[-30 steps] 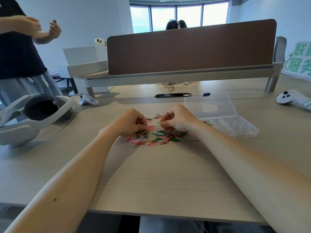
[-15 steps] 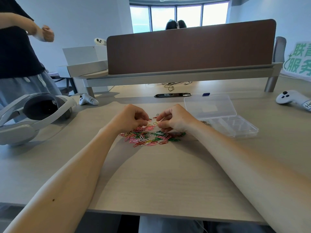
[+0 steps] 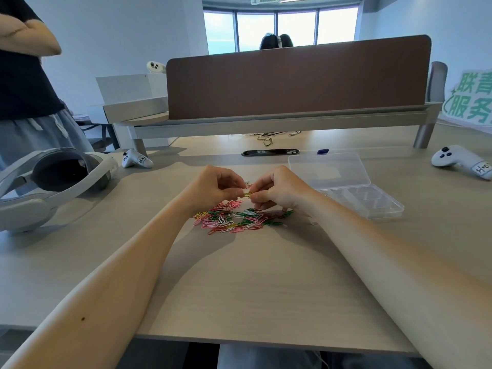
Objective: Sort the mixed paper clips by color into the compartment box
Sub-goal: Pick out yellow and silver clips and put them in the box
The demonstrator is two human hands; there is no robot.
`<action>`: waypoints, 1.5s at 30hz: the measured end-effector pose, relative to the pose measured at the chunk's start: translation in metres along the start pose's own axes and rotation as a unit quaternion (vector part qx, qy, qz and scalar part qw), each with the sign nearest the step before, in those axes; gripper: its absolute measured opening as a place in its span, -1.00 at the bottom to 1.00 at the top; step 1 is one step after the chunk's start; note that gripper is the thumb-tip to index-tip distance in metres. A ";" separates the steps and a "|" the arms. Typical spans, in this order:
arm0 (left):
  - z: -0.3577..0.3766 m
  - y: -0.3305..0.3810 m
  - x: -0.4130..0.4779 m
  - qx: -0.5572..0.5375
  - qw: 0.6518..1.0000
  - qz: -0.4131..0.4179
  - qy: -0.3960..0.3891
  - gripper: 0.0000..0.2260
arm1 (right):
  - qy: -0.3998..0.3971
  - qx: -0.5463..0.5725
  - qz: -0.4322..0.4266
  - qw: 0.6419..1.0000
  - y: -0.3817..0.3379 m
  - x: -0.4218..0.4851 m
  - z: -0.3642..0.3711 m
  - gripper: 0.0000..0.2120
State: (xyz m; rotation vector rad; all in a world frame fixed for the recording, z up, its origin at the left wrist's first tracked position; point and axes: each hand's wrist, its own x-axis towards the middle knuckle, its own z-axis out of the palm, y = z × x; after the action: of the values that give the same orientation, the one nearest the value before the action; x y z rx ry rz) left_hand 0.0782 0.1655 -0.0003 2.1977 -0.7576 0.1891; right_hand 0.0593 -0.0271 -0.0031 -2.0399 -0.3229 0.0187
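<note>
Both hands raised at frame centre above the pile of clips (image 3: pixel 239 218): left hand (image 3: pixel 215 186) and right hand (image 3: pixel 277 191) pinched shut on one yellow clip (image 3: pixel 247 193). Best pulled apart gently, then carried right to the open box (image 3: pixel 372 206), middle right.

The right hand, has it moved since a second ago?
Yes. The right hand has lifted off the clip pile, away from the table, meeting the left hand.

I note both forearms bare to the frame edge, no sleeves; grey-blue trousers (image 3: pixel 266 356) visible below the desk edge.
</note>
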 end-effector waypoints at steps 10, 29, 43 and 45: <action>0.016 0.004 0.007 0.000 1.000 0.006 -0.022 -0.87 | -0.012 -0.097 0.039 0.994 0.005 -0.017 -0.076 -0.92; -0.002 0.022 0.032 0.189 0.977 -0.018 -0.101 -0.93 | -0.027 -0.281 -0.008 0.959 0.001 -0.020 -0.081 -0.92; -0.052 -0.021 -0.003 0.235 0.953 -0.134 -0.136 -0.90 | -0.122 -0.274 -0.092 0.949 -0.020 0.014 0.019 -0.75; -0.057 -0.023 -0.005 0.231 0.958 -0.141 -0.093 -0.91 | -0.125 -0.284 -0.107 0.945 -0.023 0.017 0.027 -0.70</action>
State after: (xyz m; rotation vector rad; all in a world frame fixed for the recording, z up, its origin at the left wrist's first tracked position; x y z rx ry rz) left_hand 0.0933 0.2213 0.0222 2.7718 -0.5230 0.0126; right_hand 0.0661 0.0103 0.0066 -2.5661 -0.7824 0.0554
